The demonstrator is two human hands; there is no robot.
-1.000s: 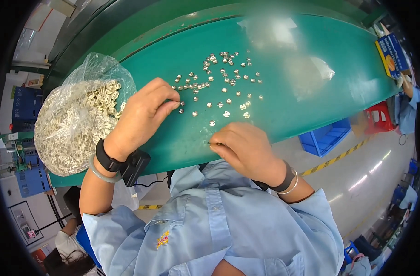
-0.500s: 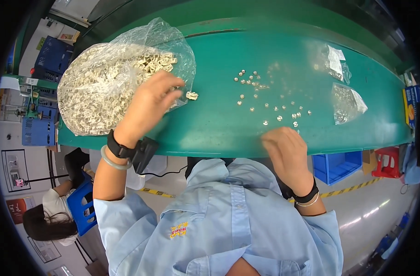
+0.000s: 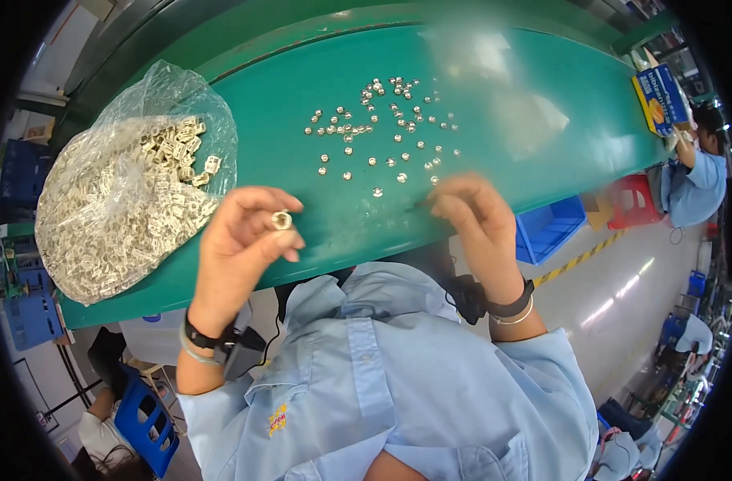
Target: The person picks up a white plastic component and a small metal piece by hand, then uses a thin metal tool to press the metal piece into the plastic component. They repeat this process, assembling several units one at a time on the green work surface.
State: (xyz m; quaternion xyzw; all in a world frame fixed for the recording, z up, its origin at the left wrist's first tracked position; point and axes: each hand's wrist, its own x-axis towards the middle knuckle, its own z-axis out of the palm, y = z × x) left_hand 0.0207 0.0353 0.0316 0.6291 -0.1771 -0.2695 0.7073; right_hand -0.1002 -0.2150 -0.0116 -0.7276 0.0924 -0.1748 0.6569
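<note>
Between the thumb and fingers of my left hand [image 3: 241,244] is a small cream plastic part [image 3: 282,220], with a round opening facing up. This hand is just right of a clear plastic bag [image 3: 161,92] heaped with many similar cream parts [image 3: 173,148]. My right hand [image 3: 482,228] hovers over the near side of the green table, thumb and fingers drawn together and slightly blurred; whether anything is pinched there cannot be seen. Small round shiny metal pieces [image 3: 347,129] lie scattered beyond both hands, the closest ones just past my right fingertips.
The green tabletop [image 3: 574,152] has a raised edge at the back. Below its right front edge are a blue bin [image 3: 552,228] and a red stool [image 3: 632,200]. A blue box [image 3: 661,100] stands at the far right, by another person [image 3: 694,184]. A blue chair [image 3: 148,421] is lower left.
My left hand has come away from the bag, toward me, with a cream part in it. My right hand stays near the metal pieces. The whole view has turned and shifted.
</note>
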